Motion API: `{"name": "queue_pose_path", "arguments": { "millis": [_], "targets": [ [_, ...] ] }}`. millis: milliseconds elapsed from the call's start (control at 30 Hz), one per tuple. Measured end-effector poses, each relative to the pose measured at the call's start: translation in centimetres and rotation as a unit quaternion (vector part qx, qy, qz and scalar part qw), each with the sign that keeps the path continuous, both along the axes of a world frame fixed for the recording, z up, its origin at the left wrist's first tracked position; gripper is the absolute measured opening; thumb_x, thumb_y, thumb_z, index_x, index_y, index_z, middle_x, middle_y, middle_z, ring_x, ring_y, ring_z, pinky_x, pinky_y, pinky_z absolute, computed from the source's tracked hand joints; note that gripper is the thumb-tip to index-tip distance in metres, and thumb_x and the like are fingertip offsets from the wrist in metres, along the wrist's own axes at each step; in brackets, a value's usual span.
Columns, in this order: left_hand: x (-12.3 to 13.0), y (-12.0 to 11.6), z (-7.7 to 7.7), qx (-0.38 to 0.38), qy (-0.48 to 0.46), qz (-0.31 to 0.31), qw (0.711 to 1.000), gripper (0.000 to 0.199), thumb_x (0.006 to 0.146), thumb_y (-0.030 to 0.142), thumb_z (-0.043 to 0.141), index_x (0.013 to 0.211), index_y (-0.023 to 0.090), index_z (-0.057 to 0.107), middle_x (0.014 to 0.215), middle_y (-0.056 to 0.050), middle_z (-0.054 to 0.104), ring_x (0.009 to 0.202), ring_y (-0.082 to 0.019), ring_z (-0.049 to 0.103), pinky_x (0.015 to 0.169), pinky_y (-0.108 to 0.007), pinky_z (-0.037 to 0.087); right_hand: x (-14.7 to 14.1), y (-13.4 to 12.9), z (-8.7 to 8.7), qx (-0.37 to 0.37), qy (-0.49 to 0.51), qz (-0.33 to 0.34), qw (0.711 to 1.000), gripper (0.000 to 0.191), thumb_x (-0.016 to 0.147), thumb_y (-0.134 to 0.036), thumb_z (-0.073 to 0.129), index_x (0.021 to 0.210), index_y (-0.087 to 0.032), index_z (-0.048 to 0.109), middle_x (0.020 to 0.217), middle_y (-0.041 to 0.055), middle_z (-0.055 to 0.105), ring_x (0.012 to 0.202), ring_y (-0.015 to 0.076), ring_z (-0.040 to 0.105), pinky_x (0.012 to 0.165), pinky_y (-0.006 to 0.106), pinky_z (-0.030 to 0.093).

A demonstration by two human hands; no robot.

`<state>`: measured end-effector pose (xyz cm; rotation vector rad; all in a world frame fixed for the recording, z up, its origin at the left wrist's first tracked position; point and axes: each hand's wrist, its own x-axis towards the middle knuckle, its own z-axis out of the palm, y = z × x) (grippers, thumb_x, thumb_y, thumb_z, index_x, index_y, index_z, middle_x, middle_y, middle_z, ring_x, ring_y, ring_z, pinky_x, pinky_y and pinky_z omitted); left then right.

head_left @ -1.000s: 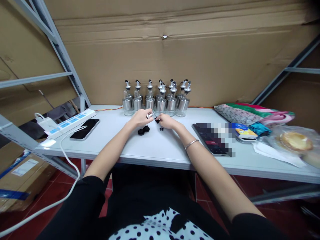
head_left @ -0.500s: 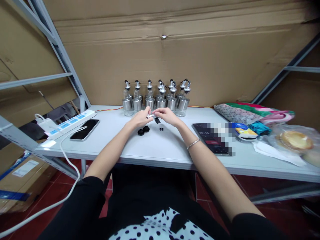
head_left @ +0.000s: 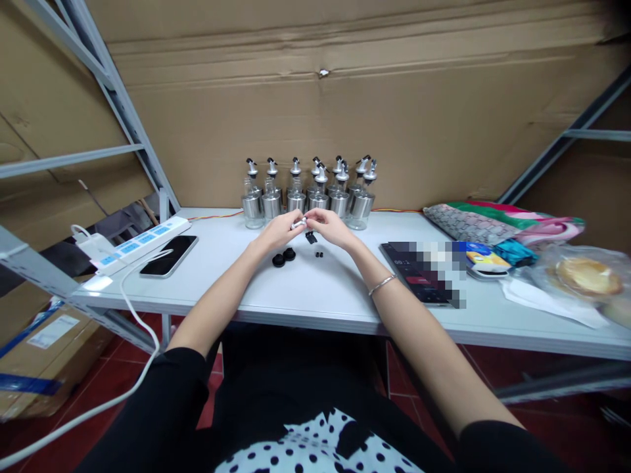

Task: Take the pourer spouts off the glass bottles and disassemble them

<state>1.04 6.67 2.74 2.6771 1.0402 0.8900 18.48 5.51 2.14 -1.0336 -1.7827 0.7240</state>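
R hand (head_left: 329,226) moved off blk parts (head_left: 311,237); L hand (head_left: 279,230) pinching silver pc (head_left: 298,224), betw hands; R grip unclear.

A small workshop or packing corner, it seems: matching bottles (head_left: 318,202) and loose black parts (head_left: 289,254) share a grey-white desk (head_left: 305,295) between grey metal posts (head_left: 131,121), with a tall cardboard sheet (head_left: 315,118) behind and a taped carton (head_left: 73,345) on red floor tiles (head_left: 121,368) at left.

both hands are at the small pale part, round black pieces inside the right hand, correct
The round black pieces aren't inside the right hand; the head view shows them on the table. Both hands are at the small pale part.
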Motion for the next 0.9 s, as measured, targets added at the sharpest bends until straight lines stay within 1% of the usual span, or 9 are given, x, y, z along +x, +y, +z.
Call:
{"name": "queue_pose_path", "arguments": {
  "millis": [67, 133, 233, 333, 400, 567, 700, 900],
  "targets": [
    [-0.05, -0.19, 0.11, -0.017, -0.011, 0.013, 1.0, 0.027, 0.087, 0.039, 0.046, 0.104, 0.018, 0.049, 0.08, 0.0, 0.058, 0.067, -0.013, 0.052, 0.063, -0.023, 0.036, -0.01, 0.0, -0.02, 0.021, -0.009, -0.011, 1.0, 0.021, 0.074, -0.026, 0.052, 0.087, -0.014, 0.063, 0.076, 0.0021, 0.064, 0.07, 0.013, 0.056, 0.07, 0.027, 0.044],
    [-0.1, -0.28, 0.16, -0.013, -0.008, 0.017, 1.0, 0.03, 0.087, 0.04, 0.047, 0.108, 0.019, 0.049, 0.08, 0.001, 0.059, 0.066, -0.013, 0.053, 0.062, -0.022, 0.036, 0.01, -0.11, 0.04, 0.039, -0.024, -0.018, 0.999, 0.021, 0.075, -0.028, 0.052, 0.086, -0.014, 0.064, 0.077, 0.0029, 0.065, 0.07, 0.0132, 0.056, 0.07, 0.027, 0.043],
    [-0.07, -0.18, 0.11, 0.015, -0.006, 0.001, 1.0, 0.021, 0.087, 0.035, 0.048, 0.099, 0.018, 0.054, 0.086, -0.001, 0.063, 0.072, -0.013, 0.056, 0.066, -0.022, 0.038, 0.09, -0.29, 0.11, 0.045, -0.054, -0.034, 0.997, 0.02, 0.075, -0.029, 0.052, 0.076, -0.014, 0.064, 0.071, 0.0026, 0.065, 0.067, 0.0128, 0.055, 0.066, 0.026, 0.041],
    [0.12, 0.01, -0.05, 0.028, -0.013, -0.005, 1.0, 0.016, 0.085, 0.03, 0.049, 0.092, 0.017, 0.056, 0.089, -0.003, 0.064, 0.076, -0.013, 0.056, 0.069, -0.023, 0.039, 0.16, -0.26, 0.01, 0.019, -0.066, -0.041, 0.997, 0.019, 0.074, -0.028, 0.051, 0.07, -0.014, 0.063, 0.066, 0.0023, 0.064, 0.064, 0.0126, 0.055, 0.063, 0.024, 0.04],
    [0.29, 0.09, -0.15, 0.026, -0.016, -0.004, 1.0, 0.015, 0.085, 0.027, 0.049, 0.092, 0.016, 0.057, 0.086, -0.003, 0.064, 0.073, -0.013, 0.055, 0.067, -0.023, 0.04, 0.18, -0.15, -0.13, 0.006, -0.065, -0.041, 0.997, 0.018, 0.072, -0.026, 0.051, 0.071, -0.014, 0.063, 0.065, 0.002, 0.063, 0.064, 0.0125, 0.055, 0.062, 0.024, 0.04],
    [0.52, 0.19, -0.3, 0.018, -0.046, -0.007, 0.999, 0.012, 0.079, 0.02, 0.051, 0.088, 0.015, 0.057, 0.077, 0.0, 0.062, 0.065, -0.009, 0.052, 0.063, -0.02, 0.04, 0.13, 0.01, -0.36, 0.013, -0.067, -0.038, 0.997, 0.018, 0.067, -0.026, 0.052, 0.07, -0.014, 0.064, 0.063, 0.0007, 0.062, 0.063, 0.0123, 0.053, 0.06, 0.023, 0.04],
    [0.51, 0.39, -0.4, 0.024, -0.056, -0.011, 0.998, 0.011, 0.075, 0.017, 0.054, 0.086, 0.014, 0.056, 0.075, 0.001, 0.061, 0.062, -0.008, 0.051, 0.062, -0.019, 0.04, 0.06, -0.09, -0.31, 0.001, -0.06, -0.03, 0.998, 0.02, 0.066, -0.028, 0.052, 0.071, -0.013, 0.065, 0.063, 0.0011, 0.062, 0.062, 0.0124, 0.053, 0.06, 0.024, 0.04],
    [0.55, 0.56, -0.5, 0.03, -0.057, -0.016, 0.998, 0.011, 0.074, 0.016, 0.055, 0.085, 0.014, 0.056, 0.074, 0.001, 0.061, 0.062, -0.008, 0.051, 0.061, -0.019, 0.04, 0.08, 0.0, -0.35, -0.001, -0.051, -0.024, 0.998, 0.019, 0.064, -0.029, 0.052, 0.069, -0.014, 0.063, 0.063, 0.0015, 0.061, 0.061, 0.0127, 0.054, 0.059, 0.024, 0.04]
  ]
}}
